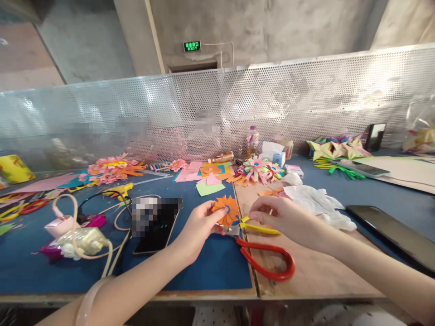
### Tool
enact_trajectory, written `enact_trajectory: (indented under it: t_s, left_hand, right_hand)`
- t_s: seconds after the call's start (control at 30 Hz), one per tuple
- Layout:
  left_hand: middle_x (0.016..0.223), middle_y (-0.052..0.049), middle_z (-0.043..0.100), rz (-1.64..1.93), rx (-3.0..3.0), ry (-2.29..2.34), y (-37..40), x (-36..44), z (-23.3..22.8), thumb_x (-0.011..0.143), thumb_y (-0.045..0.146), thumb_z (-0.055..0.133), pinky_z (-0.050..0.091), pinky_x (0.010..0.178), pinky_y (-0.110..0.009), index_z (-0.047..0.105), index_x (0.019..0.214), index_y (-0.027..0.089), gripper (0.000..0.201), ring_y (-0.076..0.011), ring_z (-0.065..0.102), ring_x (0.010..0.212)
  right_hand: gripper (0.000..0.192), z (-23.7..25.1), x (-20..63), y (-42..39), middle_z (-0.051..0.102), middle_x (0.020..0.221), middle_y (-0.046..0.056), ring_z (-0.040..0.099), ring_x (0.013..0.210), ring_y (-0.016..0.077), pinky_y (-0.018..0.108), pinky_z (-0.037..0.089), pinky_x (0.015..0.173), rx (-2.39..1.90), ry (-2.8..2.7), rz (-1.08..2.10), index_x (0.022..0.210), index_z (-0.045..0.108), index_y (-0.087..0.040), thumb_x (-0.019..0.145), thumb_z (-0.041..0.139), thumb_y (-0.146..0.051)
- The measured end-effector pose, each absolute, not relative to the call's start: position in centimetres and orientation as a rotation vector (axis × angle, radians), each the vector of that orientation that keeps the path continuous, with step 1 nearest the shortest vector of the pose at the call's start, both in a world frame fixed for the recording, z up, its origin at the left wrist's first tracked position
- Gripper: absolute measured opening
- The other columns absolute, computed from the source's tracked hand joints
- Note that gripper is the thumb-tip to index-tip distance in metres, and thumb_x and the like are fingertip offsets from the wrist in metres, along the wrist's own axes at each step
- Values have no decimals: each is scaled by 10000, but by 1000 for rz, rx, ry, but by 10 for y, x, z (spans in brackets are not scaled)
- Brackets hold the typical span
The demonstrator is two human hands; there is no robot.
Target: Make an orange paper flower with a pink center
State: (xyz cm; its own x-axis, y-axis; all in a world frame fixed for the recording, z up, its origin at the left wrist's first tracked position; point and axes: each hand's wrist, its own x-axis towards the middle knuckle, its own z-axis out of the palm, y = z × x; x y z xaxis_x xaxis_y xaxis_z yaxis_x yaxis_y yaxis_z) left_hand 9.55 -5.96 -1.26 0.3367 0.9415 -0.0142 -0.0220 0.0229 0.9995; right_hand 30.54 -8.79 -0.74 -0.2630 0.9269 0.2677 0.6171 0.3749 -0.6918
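My left hand pinches an orange paper flower with pointed petals and a small dark centre. To its right, my right hand is closed with fingertips together; whatever they hold, if anything, is too small to make out. Under the hands lie scissors with a red loop handle; their blades run in below the flower and are partly hidden. A yellow strip-like piece, possibly the other handle, lies just below my right fingertips.
A dark phone and cables with a charger lie left. Another phone and crumpled white tissue are right. Behind are coloured paper sheets, paper flowers, a bottle and a perforated metal screen.
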Motion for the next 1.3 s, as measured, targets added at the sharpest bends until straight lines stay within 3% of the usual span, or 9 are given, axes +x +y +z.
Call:
enact_trajectory:
  t_s: [0.2,0.33,0.47,0.6,0.8,0.97,1.13,1.3]
  left_hand:
    - [762,-19,576,876,1527,988,-53,101,-8,798,320,587,458,542,-246,611,865,135,198,-115,519,583]
    - [782,-39,620,838,1640,1008,-37,106,-8,793,317,586,457,525,-252,621,908,133,220,-119,529,559]
    - [770,-37,628,780,1678,1008,-25,111,-10,794,313,581,461,515,-256,623,900,130,216,-120,531,542]
    - [783,-30,625,770,1665,1005,-17,110,-9,794,292,581,462,525,-250,621,925,136,208,-115,535,549]
    - [698,12,575,790,1588,1092,-10,102,-7,769,293,623,467,506,-215,611,821,153,150,-93,520,526]
    - [755,4,568,718,1497,1221,-5,94,-15,751,404,634,462,428,-228,601,897,202,252,-147,559,601]
    - [790,-15,609,777,1489,1081,-6,88,-22,785,394,618,483,568,-221,628,892,161,256,-113,547,635]
    - [937,-65,679,784,1412,1105,-11,89,-19,787,379,624,486,635,-238,644,966,170,277,-169,610,795]
  right_hand:
    - [257,0,307,-79,646,1012,23,603,837,163,298,471,697,-1222,-1766,526,1026,646,-236,936,447,-372]
    - [207,14,311,-68,619,1103,10,549,1014,198,321,446,797,-1109,-1595,390,1004,693,-285,892,536,-361]
    - [187,12,311,-54,634,1086,14,560,993,206,317,454,767,-1079,-1546,547,959,709,-268,854,585,-361]
    - [135,-2,309,-39,672,938,-2,591,889,165,285,449,771,-1070,-1624,647,865,708,-242,829,623,-340]
    - [248,-16,309,-23,642,823,11,566,799,161,275,431,645,-1118,-1739,720,798,636,-203,906,484,-365]
    - [208,-23,303,-20,659,861,8,588,833,166,286,441,731,-1145,-1738,740,865,660,-206,895,525,-362]
    - [171,-33,302,-25,679,900,-11,606,856,159,276,443,782,-1178,-1685,776,868,686,-226,855,592,-368]
    - [167,-41,305,-31,669,863,-9,593,808,147,242,444,704,-1201,-1550,940,866,679,-218,804,646,-370]
